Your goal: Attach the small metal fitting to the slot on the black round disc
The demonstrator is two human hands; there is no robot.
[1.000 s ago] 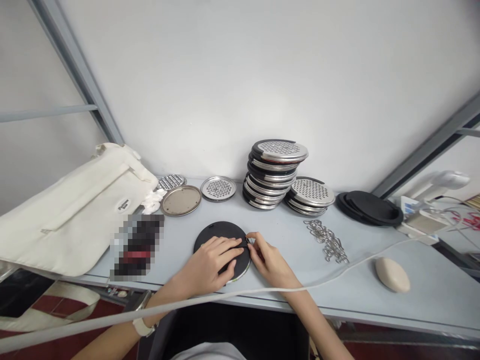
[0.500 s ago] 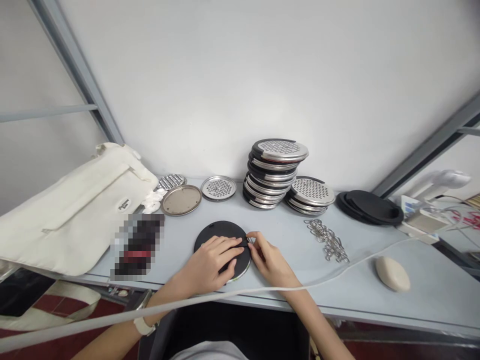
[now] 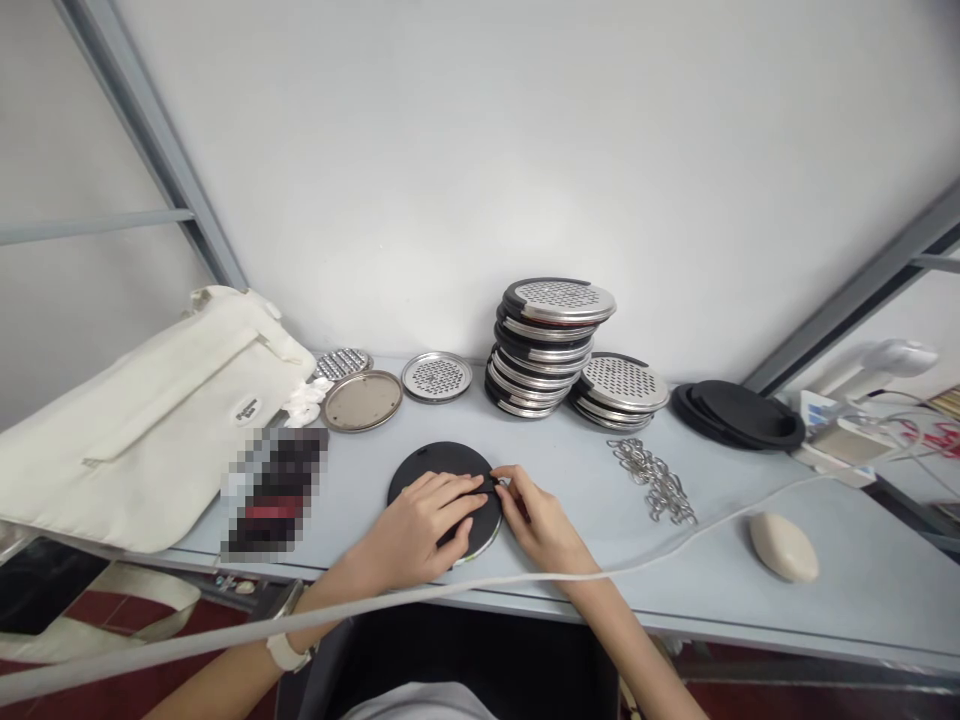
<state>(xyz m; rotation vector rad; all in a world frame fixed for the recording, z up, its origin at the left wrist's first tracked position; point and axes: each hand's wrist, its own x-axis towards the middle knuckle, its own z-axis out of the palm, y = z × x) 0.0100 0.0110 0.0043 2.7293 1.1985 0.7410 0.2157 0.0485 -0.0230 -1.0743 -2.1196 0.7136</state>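
A round black disc (image 3: 427, 465) with a thin light rim lies on the grey table in front of me. My left hand (image 3: 435, 520) rests palm down on it, its fingers stretched toward the disc's right edge. At that edge, my right hand (image 3: 529, 510) pinches a small metal loop (image 3: 503, 482) between thumb and fingertips, against a slot in the black disc. Most of the loop is hidden by the fingers. To the right lies a loose pile of metal loops (image 3: 654, 480).
Behind stand a tall stack of round graters (image 3: 547, 350) and a shorter stack (image 3: 622, 385). Black discs (image 3: 739, 412) lie at right, near a cream oval object (image 3: 784, 547). Metal plates (image 3: 363, 400) and a white bag (image 3: 157, 420) are left. A white cable (image 3: 525, 578) crosses in front.
My right fingers have shifted very slightly at the disc's edge, around the metal loop. My left hand and the disc stay in place.
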